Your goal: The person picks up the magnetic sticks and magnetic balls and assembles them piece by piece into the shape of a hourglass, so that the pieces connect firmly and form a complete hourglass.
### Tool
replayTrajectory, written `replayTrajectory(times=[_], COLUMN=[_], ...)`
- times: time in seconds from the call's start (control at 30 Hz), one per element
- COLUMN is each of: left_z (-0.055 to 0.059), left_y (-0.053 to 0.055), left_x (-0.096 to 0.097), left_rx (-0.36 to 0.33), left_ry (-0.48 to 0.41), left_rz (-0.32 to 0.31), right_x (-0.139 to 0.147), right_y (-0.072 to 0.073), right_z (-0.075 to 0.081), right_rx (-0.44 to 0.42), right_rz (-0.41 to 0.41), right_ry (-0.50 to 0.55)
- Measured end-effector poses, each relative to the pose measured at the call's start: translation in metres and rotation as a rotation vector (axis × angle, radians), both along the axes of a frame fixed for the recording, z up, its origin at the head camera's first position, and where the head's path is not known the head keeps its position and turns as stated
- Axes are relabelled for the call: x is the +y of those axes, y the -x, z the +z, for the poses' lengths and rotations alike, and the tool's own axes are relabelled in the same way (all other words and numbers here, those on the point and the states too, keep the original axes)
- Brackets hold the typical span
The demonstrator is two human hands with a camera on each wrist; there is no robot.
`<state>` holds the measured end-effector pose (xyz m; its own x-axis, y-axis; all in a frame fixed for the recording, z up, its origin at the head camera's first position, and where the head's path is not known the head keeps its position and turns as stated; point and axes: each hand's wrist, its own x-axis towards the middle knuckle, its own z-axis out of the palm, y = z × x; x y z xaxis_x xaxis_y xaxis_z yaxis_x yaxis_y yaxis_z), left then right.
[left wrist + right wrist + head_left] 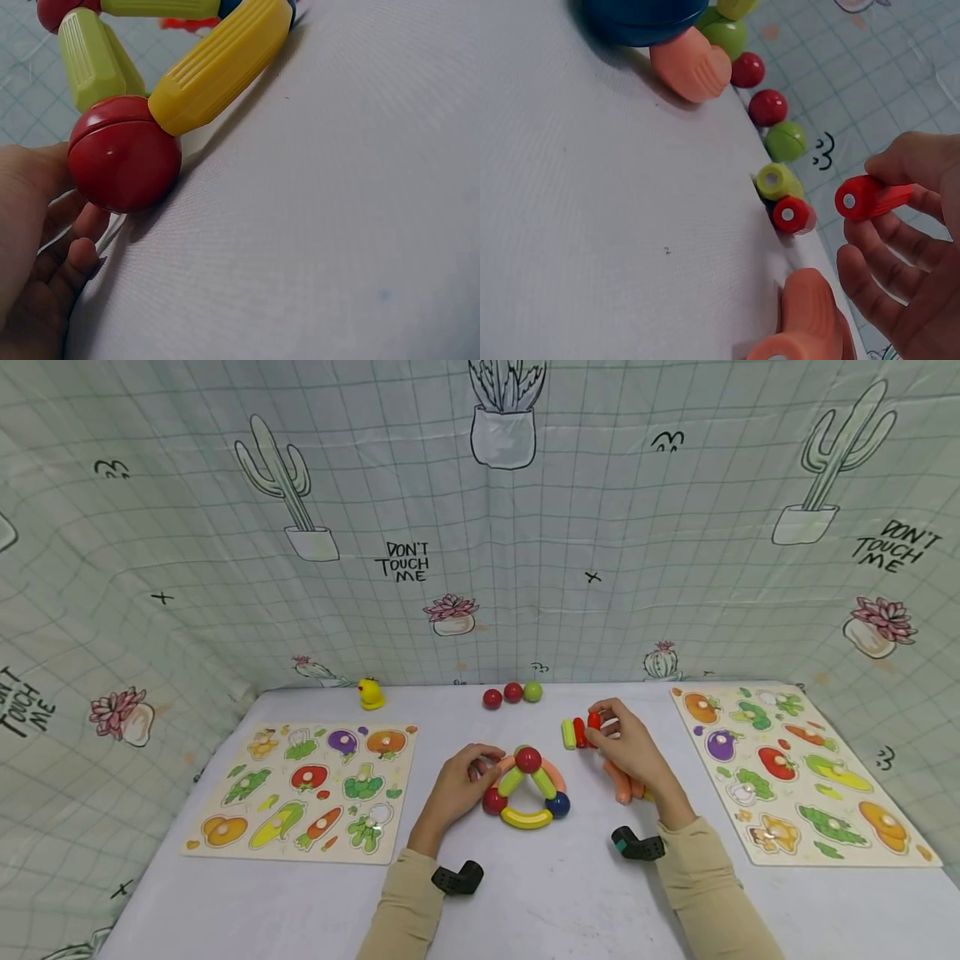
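Note:
A toy frame of magnetic rods and balls (527, 818) stands in front of me, with a yellow curved rod (225, 64) along its near side. My left hand (465, 781) grips its left side, thumb and index finger at an orange curved rod, close by a red ball (126, 161). With thumb and fingertips, my right hand (630, 747) pinches a red rod (866, 199), held upright over the table. Beside that rod are another red rod (793, 215) and a yellow-green rod (568, 734). Orange curved rods (618, 781) lie below my right hand, partly hidden by it.
Two red balls and a green ball (532, 692) sit at the table's back edge, and a yellow toy duck (371, 694) stands further left. Vegetable puzzle boards lie on both sides, a left board (300, 793) and a right board (806, 777). A patterned cloth hangs behind.

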<state>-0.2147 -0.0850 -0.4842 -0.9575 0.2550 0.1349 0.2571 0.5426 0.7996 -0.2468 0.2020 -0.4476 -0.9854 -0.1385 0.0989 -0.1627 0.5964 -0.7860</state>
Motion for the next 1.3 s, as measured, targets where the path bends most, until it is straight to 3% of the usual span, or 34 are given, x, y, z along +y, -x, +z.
replayTrajectory(times=[0.77, 1.17, 1.3], left_z=[-0.001, 0.003, 0.003], left_y=[0.000, 0.000, -0.001], left_x=[-0.002, 0.000, 0.000], left_rx=[0.000, 0.004, 0.006], left_ry=[-0.003, -0.004, -0.007], left_rz=[-0.005, 0.006, 0.005], right_x=[-0.017, -0.032, -0.035], right_y=[-0.013, -0.018, -0.019], right_z=[0.015, 0.023, 0.026], right_rx=[-0.053, -0.012, -0.019], right_rz=[0.000, 0.081, 0.126], right_ry=[0.194, 0.280, 0.354])
